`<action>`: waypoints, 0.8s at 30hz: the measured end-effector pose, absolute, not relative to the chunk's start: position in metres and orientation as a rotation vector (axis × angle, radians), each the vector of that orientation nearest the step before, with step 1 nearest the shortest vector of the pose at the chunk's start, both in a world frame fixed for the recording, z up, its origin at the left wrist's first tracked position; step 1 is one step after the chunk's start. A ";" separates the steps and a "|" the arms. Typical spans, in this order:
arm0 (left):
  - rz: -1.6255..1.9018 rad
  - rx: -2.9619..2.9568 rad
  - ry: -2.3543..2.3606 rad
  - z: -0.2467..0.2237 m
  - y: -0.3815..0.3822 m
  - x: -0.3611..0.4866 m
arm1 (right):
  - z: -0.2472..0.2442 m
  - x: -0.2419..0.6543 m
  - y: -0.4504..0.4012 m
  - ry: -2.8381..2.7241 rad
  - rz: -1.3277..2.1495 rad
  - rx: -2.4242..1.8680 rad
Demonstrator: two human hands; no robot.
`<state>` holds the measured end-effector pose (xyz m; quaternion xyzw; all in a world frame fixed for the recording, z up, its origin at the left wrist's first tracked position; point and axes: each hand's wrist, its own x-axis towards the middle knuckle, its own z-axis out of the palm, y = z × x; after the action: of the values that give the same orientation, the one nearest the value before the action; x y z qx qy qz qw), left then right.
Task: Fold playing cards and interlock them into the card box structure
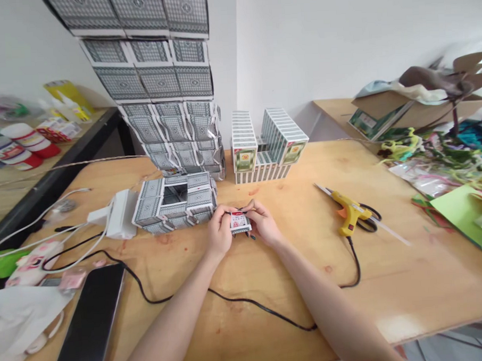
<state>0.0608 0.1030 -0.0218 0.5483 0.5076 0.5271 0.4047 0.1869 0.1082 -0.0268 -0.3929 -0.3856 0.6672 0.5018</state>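
A tall tower of patterned playing cards (155, 80) fills the upper left of the frame, with a smaller card block (150, 207) just left of the hands at centre. Green-and-white card boxes (245, 160) stand upper centre. At right lie a yellow glue gun (351, 215) and black-handled scissors (368, 226); a black cord (246, 301) crosses lower centre near the forearms. At centre, the left hand (219, 232) and right hand (266, 224) pinch opposite sides of a playing card (239, 221), white with red print and a patterned near edge.
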 end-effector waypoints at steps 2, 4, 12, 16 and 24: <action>1.289 1.331 1.298 -0.023 0.103 0.061 | -0.026 0.187 0.108 -0.936 1.560 -0.959; 1.206 1.310 1.338 -0.026 0.103 0.061 | -0.025 0.188 0.108 -0.949 1.495 -0.982; 1.189 1.403 1.346 -0.028 0.105 0.062 | -0.021 0.188 0.106 -1.075 1.363 -1.102; 1.188 1.375 1.322 -0.027 0.105 0.062 | -0.021 0.189 0.104 -1.098 1.339 -1.089; 1.338 1.292 1.286 -0.026 0.100 0.063 | -0.027 0.184 0.101 -1.107 1.406 -1.045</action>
<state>0.0633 0.0997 -0.0260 0.5169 0.5144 0.5354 0.4262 0.1839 0.1009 -0.0268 -0.4338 -0.4598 0.5838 0.5095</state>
